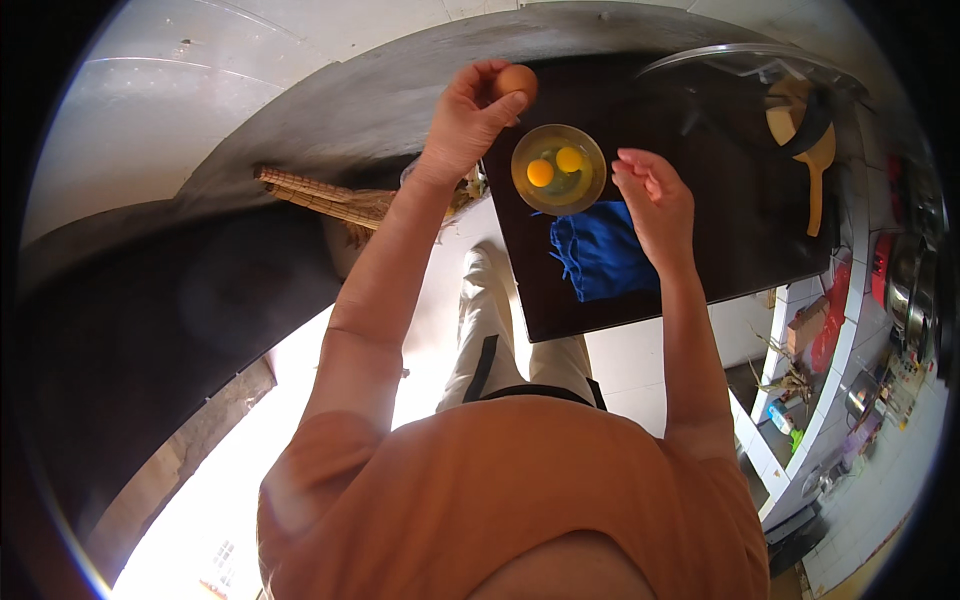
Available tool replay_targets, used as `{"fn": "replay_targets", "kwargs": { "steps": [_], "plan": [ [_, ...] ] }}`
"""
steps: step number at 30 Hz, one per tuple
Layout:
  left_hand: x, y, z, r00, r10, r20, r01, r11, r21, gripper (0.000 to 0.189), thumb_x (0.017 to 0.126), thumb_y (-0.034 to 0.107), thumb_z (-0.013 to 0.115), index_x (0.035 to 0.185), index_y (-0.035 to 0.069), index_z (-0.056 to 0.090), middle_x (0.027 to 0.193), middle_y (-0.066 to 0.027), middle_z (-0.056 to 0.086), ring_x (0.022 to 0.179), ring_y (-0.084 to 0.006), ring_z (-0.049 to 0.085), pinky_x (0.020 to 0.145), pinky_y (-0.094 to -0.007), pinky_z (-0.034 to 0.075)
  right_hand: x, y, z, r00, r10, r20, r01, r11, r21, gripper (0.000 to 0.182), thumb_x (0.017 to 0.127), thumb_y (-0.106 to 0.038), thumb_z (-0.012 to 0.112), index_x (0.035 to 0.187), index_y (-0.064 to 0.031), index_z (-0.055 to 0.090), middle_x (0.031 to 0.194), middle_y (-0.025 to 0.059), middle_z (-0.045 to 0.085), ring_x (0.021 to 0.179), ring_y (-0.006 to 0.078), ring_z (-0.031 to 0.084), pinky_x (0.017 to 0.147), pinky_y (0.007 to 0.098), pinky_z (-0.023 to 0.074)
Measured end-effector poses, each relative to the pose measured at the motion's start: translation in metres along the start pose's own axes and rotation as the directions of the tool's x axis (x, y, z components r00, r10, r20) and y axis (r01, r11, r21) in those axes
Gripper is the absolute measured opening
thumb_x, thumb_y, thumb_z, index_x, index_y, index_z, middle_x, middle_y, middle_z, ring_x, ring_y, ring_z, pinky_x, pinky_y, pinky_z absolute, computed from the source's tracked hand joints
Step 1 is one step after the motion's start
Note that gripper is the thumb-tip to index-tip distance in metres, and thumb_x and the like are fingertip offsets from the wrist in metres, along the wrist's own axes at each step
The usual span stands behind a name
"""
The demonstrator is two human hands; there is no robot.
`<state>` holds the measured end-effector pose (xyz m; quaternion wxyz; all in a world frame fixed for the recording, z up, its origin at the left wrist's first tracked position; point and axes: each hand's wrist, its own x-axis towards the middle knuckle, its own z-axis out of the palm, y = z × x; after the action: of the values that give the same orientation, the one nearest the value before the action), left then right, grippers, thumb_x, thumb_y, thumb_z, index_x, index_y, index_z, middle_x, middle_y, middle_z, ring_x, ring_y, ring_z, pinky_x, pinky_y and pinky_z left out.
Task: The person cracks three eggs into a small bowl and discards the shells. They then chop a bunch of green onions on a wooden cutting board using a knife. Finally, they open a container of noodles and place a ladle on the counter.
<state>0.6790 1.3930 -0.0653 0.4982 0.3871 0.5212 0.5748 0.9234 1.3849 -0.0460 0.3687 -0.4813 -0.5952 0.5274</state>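
Observation:
Between the thumb and fingers of my left hand [476, 112] is a brown egg [516, 84], held above and to the left of a round bowl [522, 191]. Two yolks [555, 166] lie in clear egg white inside the bowl, which stands on a dark countertop [739, 217]. My right hand [656, 199] hovers just right of the bowl, fingers loosely curled and apart from the thumb, with nothing seen in it. A crumpled blue cloth [604, 251] lies below the bowl, partly behind the right hand and wrist.
At the upper right are a large clear lid [739, 51] and a wooden spatula [817, 157]. A bundled straw or bamboo brush [322, 196] lies left of my left forearm. Shelves at the right hold a brick [808, 326], a red plastic bag [834, 315] and a bottle [780, 416].

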Motion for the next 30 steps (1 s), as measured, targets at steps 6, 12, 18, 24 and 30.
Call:
{"fn": "replay_targets", "kwargs": {
  "steps": [6, 12, 18, 24, 30],
  "plan": [
    [-0.004, -0.082, -0.025, 0.866, 0.468, 0.175, -0.349, 0.317, 0.882, 0.049, 0.070, 0.004, 0.074, 0.114, 0.007, 0.055, 0.105, -0.0120, 0.061, 0.089, -0.0281, 0.061, 0.076, -0.0340, 0.053, -0.027, 0.023, -0.005, 0.992, 0.116, 0.055, -0.112, 0.991, -0.073, 0.018, 0.088, -0.016, 0.064, 0.102, -0.0049, 0.063, 0.095, 0.0086, 0.066, 0.089, 0.0161, 0.064, 0.082, 0.0266, 0.0516],
    [0.007, -0.023, -0.014, 0.995, -0.092, 0.049, 0.082, 0.981, 0.178, 0.049, 0.081, 0.020, 0.074, 0.122, 0.002, 0.057, 0.108, -0.0102, 0.063, 0.090, -0.0132, 0.061, 0.075, -0.0238, 0.052, -0.007, 0.024, 0.000, 0.997, -0.030, 0.076, 0.033, 0.999, -0.044, 0.019, 0.085, -0.008, 0.065, 0.103, -0.0035, 0.063, 0.095, 0.0081, 0.064, 0.087, 0.0149, 0.063, 0.081, 0.0261, 0.0512],
    [-0.003, 0.029, 0.018, 0.868, -0.340, 0.361, 0.270, 0.935, 0.229, 0.055, 0.081, 0.031, 0.073, 0.122, 0.001, 0.055, 0.105, -0.0096, 0.063, 0.087, -0.0149, 0.062, 0.072, -0.0251, 0.054, 0.026, -0.019, 0.012, 0.946, -0.230, 0.228, 0.251, 0.966, -0.067, 0.033, 0.078, -0.003, 0.070, 0.109, -0.0084, 0.062, 0.104, 0.0054, 0.060, 0.087, 0.0140, 0.060, 0.080, 0.0260, 0.0512],
    [-0.001, 0.020, 0.028, 0.835, -0.423, 0.353, 0.296, 0.885, 0.360, 0.056, 0.079, 0.031, 0.075, 0.120, 0.001, 0.050, 0.104, -0.0121, 0.062, 0.085, -0.0171, 0.064, 0.065, -0.0260, 0.055, 0.034, 0.000, 0.005, 0.935, -0.123, 0.331, 0.155, 0.985, -0.073, 0.038, 0.078, 0.000, 0.068, 0.114, -0.0040, 0.058, 0.105, 0.0067, 0.061, 0.092, 0.0138, 0.061, 0.082, 0.0267, 0.0519],
    [-0.005, 0.018, 0.033, 0.818, -0.483, 0.312, 0.321, 0.834, 0.449, 0.055, 0.079, 0.029, 0.074, 0.119, 0.001, 0.048, 0.104, -0.0141, 0.063, 0.087, -0.0185, 0.066, 0.063, -0.0272, 0.054, 0.032, 0.013, 0.010, 0.926, -0.081, 0.369, 0.123, 0.988, -0.091, 0.038, 0.079, 0.004, 0.064, 0.116, 0.0005, 0.056, 0.101, 0.0081, 0.062, 0.092, 0.0118, 0.061, 0.084, 0.0252, 0.0509]
  ]
}}
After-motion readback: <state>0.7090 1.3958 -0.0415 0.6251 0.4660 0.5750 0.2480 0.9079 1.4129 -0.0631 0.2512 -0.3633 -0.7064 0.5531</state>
